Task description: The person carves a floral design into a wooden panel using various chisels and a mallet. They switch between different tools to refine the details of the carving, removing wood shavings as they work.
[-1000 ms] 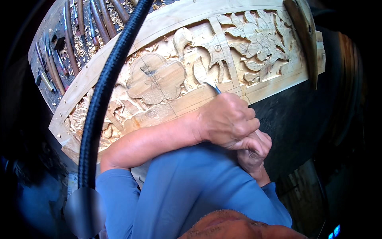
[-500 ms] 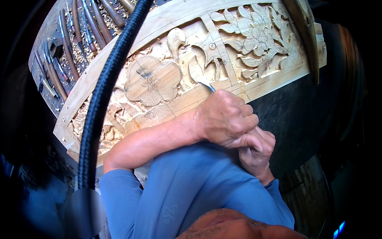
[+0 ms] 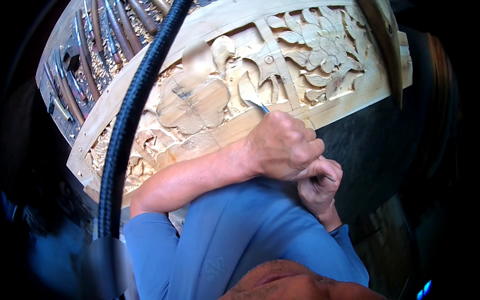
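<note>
My left hand (image 3: 284,146) is closed around a carving chisel (image 3: 258,105), whose metal blade sticks out beyond the fist. Its tip meets the carved wooden panel (image 3: 345,112) beside a pale leaf-like relief in the middle section. Just behind and touching the left fist, my right hand (image 3: 321,186) is closed at the back end of the tool; the handle is hidden by the fingers. A large uncut blossom shape (image 3: 192,107) lies left of the blade. Right of the blade, past a crossbar, a flower with leaves (image 3: 325,47) stands out in relief.
Several wooden-handled chisels (image 3: 85,65) lie among wood shavings at the far left. A black braided cable (image 3: 132,115) crosses the view on the left. Over the panel's right end lies a dark curved wooden piece (image 3: 390,50). Dark surface (image 3: 360,150) shows right of my hands.
My right hand has shifted slightly left, and its grip looks a little turned. My left hand and the chisel blade have barely moved.
</note>
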`<action>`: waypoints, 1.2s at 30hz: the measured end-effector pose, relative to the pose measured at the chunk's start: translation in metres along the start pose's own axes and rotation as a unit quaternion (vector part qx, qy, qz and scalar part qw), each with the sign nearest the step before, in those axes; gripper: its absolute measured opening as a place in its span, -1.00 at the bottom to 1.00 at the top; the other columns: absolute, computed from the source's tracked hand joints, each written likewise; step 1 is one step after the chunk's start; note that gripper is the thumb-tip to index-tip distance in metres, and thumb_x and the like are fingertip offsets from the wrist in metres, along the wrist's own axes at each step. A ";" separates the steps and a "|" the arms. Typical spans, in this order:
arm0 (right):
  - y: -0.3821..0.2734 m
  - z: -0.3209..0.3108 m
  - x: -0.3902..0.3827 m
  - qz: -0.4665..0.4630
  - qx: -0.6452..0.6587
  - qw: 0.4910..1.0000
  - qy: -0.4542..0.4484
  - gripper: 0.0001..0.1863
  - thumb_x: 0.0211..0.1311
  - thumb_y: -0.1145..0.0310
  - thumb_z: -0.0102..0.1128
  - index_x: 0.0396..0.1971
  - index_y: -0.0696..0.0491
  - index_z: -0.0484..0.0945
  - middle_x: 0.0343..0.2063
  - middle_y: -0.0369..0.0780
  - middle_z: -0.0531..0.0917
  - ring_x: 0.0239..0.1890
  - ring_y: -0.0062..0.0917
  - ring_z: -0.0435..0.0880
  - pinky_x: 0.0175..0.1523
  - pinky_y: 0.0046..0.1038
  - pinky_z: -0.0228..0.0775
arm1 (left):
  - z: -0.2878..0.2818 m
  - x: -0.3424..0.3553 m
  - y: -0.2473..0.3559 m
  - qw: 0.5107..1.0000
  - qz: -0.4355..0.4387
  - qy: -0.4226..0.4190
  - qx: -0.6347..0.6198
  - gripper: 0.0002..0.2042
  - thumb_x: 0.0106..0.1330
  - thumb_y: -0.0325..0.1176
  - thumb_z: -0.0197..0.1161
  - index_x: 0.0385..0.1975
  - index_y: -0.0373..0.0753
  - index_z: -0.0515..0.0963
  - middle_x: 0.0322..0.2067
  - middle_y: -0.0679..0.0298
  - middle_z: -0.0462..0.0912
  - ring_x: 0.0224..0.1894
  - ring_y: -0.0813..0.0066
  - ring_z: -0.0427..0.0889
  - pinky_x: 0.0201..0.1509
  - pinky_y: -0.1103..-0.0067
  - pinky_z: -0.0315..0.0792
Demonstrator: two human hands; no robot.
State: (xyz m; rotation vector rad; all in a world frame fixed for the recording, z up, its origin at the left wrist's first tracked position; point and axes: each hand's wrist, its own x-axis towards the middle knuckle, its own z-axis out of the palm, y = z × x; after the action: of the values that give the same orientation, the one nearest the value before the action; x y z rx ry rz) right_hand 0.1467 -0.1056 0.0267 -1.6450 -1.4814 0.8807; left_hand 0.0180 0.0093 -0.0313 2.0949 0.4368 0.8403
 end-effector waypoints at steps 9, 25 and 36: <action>0.000 -0.012 0.011 -0.058 -0.062 0.995 -0.049 -0.78 0.09 0.73 0.31 -0.54 0.12 0.47 -0.54 -0.16 0.57 -0.57 -0.29 0.63 -0.42 -0.39 0.41 | -0.001 0.000 0.000 0.999 0.017 0.034 -0.014 -0.46 0.39 0.16 0.36 -0.68 -0.06 0.37 -0.70 0.35 0.44 -0.64 0.34 0.60 -0.60 0.41 0.43; -0.001 -0.009 0.023 -0.049 -0.067 0.996 -0.032 -0.80 -0.01 0.69 0.37 -0.49 0.04 0.59 -0.53 -0.17 0.59 -0.54 -0.29 0.68 -0.43 -0.35 0.45 | 0.005 0.004 -0.009 0.997 -0.003 0.081 0.003 -0.45 0.40 0.13 0.36 -0.73 -0.04 0.36 -0.74 0.35 0.41 -0.66 0.36 0.59 -0.63 0.40 0.42; -0.007 -0.025 0.022 -0.095 -0.127 0.984 -0.081 -0.78 0.03 0.70 0.39 -0.44 0.16 0.49 -0.53 -0.16 0.58 -0.56 -0.21 0.65 -0.45 -0.34 0.44 | 0.002 0.001 0.000 0.998 0.017 0.056 -0.013 -0.49 0.41 0.11 0.36 -0.67 -0.04 0.37 -0.72 0.36 0.43 -0.66 0.36 0.60 -0.62 0.42 0.45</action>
State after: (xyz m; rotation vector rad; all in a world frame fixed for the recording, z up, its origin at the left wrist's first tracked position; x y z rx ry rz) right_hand 0.1676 -0.0853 0.0446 -1.6062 -1.8956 0.7586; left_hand 0.0200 0.0086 -0.0322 2.0430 0.4490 0.9823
